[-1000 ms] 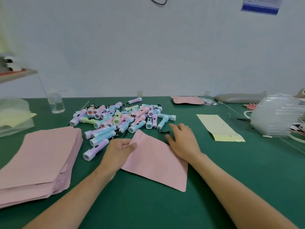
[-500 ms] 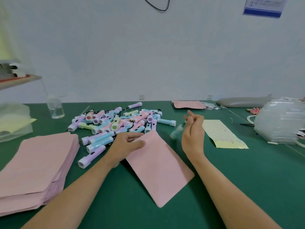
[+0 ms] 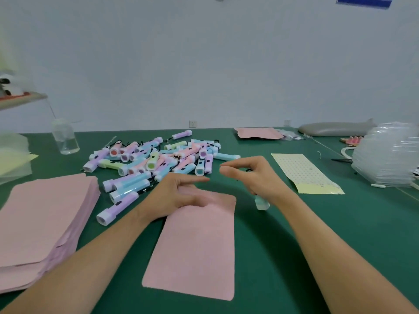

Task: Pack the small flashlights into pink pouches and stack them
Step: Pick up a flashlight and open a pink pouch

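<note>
A single pink pouch [image 3: 195,245] lies flat on the green table in front of me, its mouth at the far end. My left hand [image 3: 179,193] rests on that far edge, fingers spread and index finger stretched to the right. My right hand [image 3: 254,175] hovers just right of the pouch's top corner and grips a pale blue flashlight [image 3: 261,203], whose end pokes out below the palm. A pile of pastel flashlights [image 3: 154,162] lies beyond the hands. A thick stack of pink pouches [image 3: 40,214] sits at the left.
A clear bottle [image 3: 64,139] stands at the back left beside translucent bags [image 3: 13,159]. A yellow dotted sheet [image 3: 303,173] lies right of my right hand. Stacked clear plastic [image 3: 390,155], scissors [image 3: 340,160], a grey object [image 3: 335,129] and another pink pouch [image 3: 258,133] occupy the back right.
My right hand picked a pale blue flashlight from the pile and brought it down beside the pouch's mouth. The pouch turned from a diagonal to lying lengthwise toward me.
</note>
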Available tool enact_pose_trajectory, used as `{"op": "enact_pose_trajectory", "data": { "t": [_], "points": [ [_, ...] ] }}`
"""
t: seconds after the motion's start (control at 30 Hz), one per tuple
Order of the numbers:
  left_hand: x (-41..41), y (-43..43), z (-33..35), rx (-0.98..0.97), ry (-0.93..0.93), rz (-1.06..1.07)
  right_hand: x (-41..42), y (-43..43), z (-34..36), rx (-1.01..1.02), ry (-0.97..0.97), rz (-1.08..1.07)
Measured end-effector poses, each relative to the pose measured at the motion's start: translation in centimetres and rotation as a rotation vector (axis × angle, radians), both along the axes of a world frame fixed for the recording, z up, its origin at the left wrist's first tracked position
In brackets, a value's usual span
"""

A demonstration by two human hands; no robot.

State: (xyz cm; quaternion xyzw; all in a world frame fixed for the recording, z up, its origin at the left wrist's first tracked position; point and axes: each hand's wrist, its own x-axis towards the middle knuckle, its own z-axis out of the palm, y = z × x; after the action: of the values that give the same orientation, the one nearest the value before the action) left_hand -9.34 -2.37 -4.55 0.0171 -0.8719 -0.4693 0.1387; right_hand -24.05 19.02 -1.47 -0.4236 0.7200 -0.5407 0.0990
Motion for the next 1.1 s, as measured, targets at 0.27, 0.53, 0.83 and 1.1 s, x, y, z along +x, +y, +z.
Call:
{"op": "enact_pose_trajectory", "data": {
  "t": [0.27, 0.53, 0.83, 1.1],
  "points": [
    [-1.0, 0.0, -0.5, -0.362, 0.231, 0.225, 2.7, -1.8, -1.1, 0.358, 0.359, 0.006],
    [-1.4, 2.4, -1.1, -0.331, 0.478, 0.4, 1.4, -0.3, 0.5, -0.085, -0.624, -0.024],
    [-0.6, 3.4, -0.7, 0.376, 0.227, 0.069, 3.2, -0.9, -0.6, -0.027, -0.427, 0.096],
    [-0.5, 3.2, -0.3, 0.42, 0.059, -0.02, 3.7, -1.0, -0.3, 0.043, -0.409, 0.044]
  ]
}}
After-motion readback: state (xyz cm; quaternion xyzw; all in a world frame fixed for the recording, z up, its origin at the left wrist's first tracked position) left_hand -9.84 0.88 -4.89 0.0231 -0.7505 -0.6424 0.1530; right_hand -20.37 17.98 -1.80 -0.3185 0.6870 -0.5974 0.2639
